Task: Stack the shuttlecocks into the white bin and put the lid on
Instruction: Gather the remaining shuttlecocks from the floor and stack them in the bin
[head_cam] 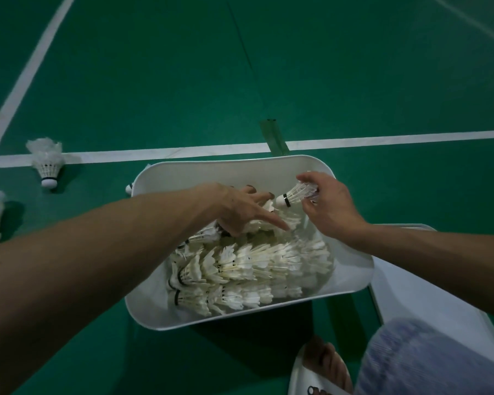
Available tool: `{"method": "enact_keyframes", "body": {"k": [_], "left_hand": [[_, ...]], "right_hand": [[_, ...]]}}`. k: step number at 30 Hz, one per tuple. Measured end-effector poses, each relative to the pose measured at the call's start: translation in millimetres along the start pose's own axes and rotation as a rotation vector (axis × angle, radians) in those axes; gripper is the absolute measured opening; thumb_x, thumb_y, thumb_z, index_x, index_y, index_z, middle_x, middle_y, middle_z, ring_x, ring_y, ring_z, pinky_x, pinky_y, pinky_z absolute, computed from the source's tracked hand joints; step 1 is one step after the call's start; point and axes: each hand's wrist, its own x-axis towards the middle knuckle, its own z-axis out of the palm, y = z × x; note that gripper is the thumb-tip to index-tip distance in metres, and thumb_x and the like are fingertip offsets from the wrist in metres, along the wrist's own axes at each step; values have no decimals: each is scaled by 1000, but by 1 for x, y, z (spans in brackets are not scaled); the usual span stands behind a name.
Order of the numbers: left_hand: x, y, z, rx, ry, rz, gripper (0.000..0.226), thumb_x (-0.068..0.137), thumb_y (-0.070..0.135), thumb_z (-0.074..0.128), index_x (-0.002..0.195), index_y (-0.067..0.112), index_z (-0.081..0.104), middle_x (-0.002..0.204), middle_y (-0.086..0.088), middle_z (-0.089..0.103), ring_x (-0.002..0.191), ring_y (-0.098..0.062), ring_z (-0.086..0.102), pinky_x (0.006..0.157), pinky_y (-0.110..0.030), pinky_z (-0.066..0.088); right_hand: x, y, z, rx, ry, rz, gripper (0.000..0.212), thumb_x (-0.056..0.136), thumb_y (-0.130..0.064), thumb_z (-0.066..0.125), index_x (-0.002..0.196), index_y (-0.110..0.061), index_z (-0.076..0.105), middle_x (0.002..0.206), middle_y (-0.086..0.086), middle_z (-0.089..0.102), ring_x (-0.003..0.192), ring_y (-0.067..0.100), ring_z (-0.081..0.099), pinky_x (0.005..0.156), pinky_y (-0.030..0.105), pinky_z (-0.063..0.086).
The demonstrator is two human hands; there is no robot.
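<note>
- The shuttlecock (pixel 295 195) in play hangs over the far right corner of the white bin (pixel 211 166), cork aimed left at the open end of the far row (pixel 290 219), probably so it can slide in nose first.
- The right hand (pixel 330 206) pinches it by the feather skirt, which leaves the cork free to enter.
- The left hand (pixel 240 209) holds the far row, fingers on its far side and thumb on the near side, seemingly to steady it.
- Nested rows (pixel 248 263) lie lengthwise across the near half of the bin — packing them this way saves room.
- The lid (pixel 405 283) lies flat just beside the bin's right edge, under the right forearm, not yet on.
- Two loose shuttlecocks (pixel 47 163) stand on the green floor (pixel 154 81) well left of the bin, and a third cork (pixel 129 189) peeks out beside its far left corner.
- A sandalled foot (pixel 325 363) sits near the bin's near edge; nothing blocks the row's open end.
</note>
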Motion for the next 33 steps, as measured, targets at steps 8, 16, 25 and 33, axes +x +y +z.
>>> {"method": "enact_keyframes", "body": {"k": [8, 16, 25, 33], "left_hand": [[4, 5, -1, 111, 66, 8, 91, 87, 26, 62, 138, 64, -2, 157, 1, -22, 142, -36, 1, 107, -57, 33], [14, 9, -4, 10, 60, 92, 90, 86, 8, 51, 138, 64, 5, 152, 4, 12, 133, -29, 17, 104, -55, 35], [18, 6, -3, -75, 148, 92, 79, 74, 12, 61, 139, 42, 26, 146, 4, 33, 128, -26, 29, 101, -49, 41], [18, 11, -1, 51, 130, 116, 87, 83, 16, 54, 141, 59, 5, 154, 1, 8, 128, -30, 25, 95, -50, 45]], "right_hand": [[0, 1, -2, 17, 26, 10, 50, 87, -1, 61, 134, -18, 52, 131, 2, 54, 120, 18, 49, 103, 28, 37], [0, 4, -2, -3, 35, -30, 47, 85, -2, 63, 129, -19, 56, 123, 1, 57, 111, 17, 53, 99, 29, 43], [-3, 3, -5, 22, 73, -121, 51, 80, 2, 65, 127, -18, 58, 119, 2, 56, 100, 8, 48, 91, 17, 38], [-5, 1, -4, 54, 109, -112, 47, 83, 3, 62, 125, -17, 59, 120, 2, 54, 102, 10, 49, 94, 21, 43]]}}
